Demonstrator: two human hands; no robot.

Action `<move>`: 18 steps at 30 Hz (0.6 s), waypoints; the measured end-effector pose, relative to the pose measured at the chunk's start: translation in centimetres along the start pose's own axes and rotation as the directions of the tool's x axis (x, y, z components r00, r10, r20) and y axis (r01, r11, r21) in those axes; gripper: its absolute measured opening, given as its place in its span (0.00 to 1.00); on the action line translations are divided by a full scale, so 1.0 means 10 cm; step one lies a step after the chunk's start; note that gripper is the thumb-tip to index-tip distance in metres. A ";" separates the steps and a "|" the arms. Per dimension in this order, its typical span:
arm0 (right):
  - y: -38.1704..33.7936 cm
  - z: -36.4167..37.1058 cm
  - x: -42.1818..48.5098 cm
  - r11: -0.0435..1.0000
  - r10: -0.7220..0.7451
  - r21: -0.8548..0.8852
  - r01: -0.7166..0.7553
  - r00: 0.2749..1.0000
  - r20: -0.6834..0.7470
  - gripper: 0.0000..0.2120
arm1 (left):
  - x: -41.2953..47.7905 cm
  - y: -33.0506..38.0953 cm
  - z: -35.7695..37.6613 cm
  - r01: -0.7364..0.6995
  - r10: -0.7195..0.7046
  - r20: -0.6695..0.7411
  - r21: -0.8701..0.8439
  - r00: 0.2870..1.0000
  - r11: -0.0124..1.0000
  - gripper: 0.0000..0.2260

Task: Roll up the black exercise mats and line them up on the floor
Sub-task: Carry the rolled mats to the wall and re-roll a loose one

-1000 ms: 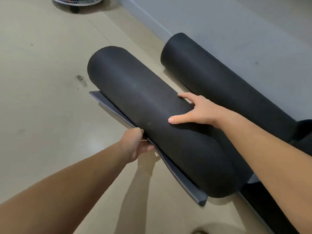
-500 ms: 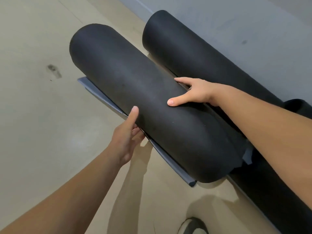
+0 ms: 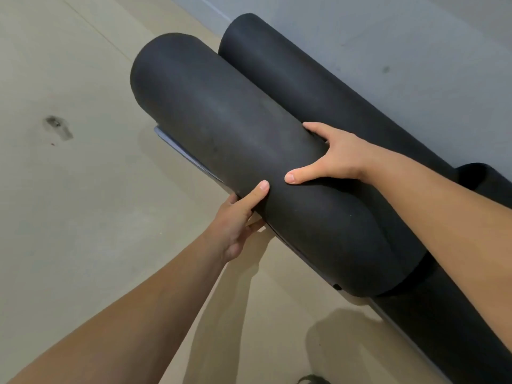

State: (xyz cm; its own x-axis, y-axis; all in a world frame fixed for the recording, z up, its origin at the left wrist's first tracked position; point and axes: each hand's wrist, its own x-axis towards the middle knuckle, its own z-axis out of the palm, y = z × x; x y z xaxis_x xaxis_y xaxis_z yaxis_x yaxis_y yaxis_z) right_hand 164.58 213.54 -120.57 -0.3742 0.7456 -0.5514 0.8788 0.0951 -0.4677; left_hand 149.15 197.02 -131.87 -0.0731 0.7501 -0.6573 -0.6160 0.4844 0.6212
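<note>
Beige floor [image 3: 69, 217], grey wall [image 3: 388, 37]; nearer mat roll [image 3: 221, 120] against farther roll [image 3: 291, 73], left hand [image 3: 235, 225] gripping it, right hand [image 3: 332, 156] spread atop.

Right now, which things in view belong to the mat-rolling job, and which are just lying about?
Job: near rolled mat, gripped by the left hand with the right hand resting on it; second rolled mat beside it, along the wall; more black mat at lower right.
Just there: dark floor stain; shoe tip at the bottom edge.
</note>
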 end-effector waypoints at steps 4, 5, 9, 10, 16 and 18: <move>-0.04 -0.09 -0.10 0.990 0.023 -0.137 -0.029 0.999 -0.048 0.66 | 0.17 -0.07 -0.03 -0.016 0.018 0.073 -0.017 0.997 1.000 0.39; -0.05 -0.07 -0.13 0.981 0.040 -0.188 -0.052 0.997 -0.065 0.64 | 0.21 -0.11 -0.05 -0.007 0.011 0.083 -0.040 0.996 0.999 0.41; -0.08 0.16 -0.21 0.931 0.019 -0.359 -0.064 0.992 -0.125 0.63 | 0.25 -0.32 -0.17 -0.035 0.038 0.028 -0.093 0.999 0.995 0.35; -0.07 0.17 -0.21 0.927 0.009 -0.369 -0.062 0.990 -0.142 0.64 | 0.25 -0.32 -0.19 -0.048 0.051 0.027 -0.093 0.998 0.994 0.34; -0.05 0.19 -0.24 0.926 0.011 -0.371 -0.072 0.986 -0.165 0.62 | 0.23 -0.09 -0.24 -0.030 0.028 0.051 0.051 0.998 0.998 0.41; -0.10 0.15 -0.21 0.931 0.011 -0.358 -0.073 0.985 -0.171 0.63 | 0.25 -0.02 -0.23 -0.041 0.043 -0.019 0.098 0.999 0.994 0.42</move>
State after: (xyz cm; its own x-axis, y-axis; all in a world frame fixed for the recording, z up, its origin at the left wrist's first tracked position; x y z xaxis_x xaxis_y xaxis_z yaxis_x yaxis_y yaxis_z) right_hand 164.02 210.89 -119.96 -0.3083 0.8485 -0.4301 0.9512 0.2706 -0.1480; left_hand 147.28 197.76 -134.61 -0.1149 0.7616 -0.6378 -0.5330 0.4945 0.6866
